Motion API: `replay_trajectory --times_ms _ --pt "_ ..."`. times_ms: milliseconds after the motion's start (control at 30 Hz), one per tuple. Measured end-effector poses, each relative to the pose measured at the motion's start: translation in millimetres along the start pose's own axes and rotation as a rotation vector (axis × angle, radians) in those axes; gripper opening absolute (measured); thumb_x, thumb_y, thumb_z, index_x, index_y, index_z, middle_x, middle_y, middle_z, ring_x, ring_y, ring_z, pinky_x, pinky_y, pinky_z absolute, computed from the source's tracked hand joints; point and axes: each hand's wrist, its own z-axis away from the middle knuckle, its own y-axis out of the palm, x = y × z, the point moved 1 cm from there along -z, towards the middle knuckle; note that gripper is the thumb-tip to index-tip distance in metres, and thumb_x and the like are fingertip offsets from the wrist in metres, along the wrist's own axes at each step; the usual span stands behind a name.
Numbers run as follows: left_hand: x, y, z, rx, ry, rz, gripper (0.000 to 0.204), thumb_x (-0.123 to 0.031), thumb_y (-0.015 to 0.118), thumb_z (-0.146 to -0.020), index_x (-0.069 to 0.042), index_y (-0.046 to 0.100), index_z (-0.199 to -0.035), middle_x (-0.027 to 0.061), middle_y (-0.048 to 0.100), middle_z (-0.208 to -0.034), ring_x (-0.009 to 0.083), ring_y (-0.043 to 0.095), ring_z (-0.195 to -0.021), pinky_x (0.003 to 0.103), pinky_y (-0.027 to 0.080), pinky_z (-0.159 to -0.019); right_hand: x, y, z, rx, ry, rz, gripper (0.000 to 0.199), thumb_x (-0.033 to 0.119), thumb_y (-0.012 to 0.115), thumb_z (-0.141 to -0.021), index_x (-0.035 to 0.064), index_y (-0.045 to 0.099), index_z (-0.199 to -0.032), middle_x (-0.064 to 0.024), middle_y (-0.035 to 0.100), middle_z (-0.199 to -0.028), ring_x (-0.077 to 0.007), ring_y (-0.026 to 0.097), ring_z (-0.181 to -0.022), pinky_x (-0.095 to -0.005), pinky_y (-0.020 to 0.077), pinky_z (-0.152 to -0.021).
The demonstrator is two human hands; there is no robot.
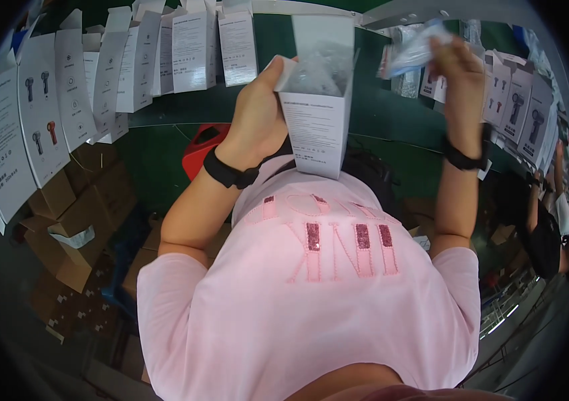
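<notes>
Left hand point(258, 110) fingers grasping an open white box point(318, 113) held upright against the chest, right hand point(461, 73) fingers pinching a clear plastic bag point(415, 50), green surface point(391, 120) beneath, rows of white boxes point(131, 67) around

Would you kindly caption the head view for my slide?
Left hand holds an open white carton; right hand lifts a clear plastic pouch.

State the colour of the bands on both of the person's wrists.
Black, on the left wrist band and the right wrist band; head view.
</notes>
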Motion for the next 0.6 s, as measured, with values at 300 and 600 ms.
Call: replay_trajectory --times_ms 300,600 --pt "18 31 5 0.239 -0.223 -0.136 0.047 -0.038 0.033 -0.105 0.000 0.046 -0.130 0.0122 0.056 -0.106 0.0210 0.059 -0.095 0.038 0.049 -0.086 116 51 31 0.814 -0.314 0.585 0.012 0.004 0.065 -0.083 -0.0015 0.064 -0.094 -0.0134 0.064 -0.074 -0.0178 0.064 -0.066 -0.0261 0.0498 -0.062" --pt "50 2 -1 0.540 0.621 -0.920 0.085 -0.037 0.074 -0.083 0.001 0.026 -0.142 0.0183 0.054 -0.117 0.0204 0.056 -0.107 0.036 0.047 -0.090 86 57 -8 1.496 0.141 0.432 0.025 -0.003 0.051 -0.088 -0.0058 0.064 -0.109 -0.0087 0.069 -0.091 -0.0153 0.065 -0.080 -0.0289 0.0537 -0.074"
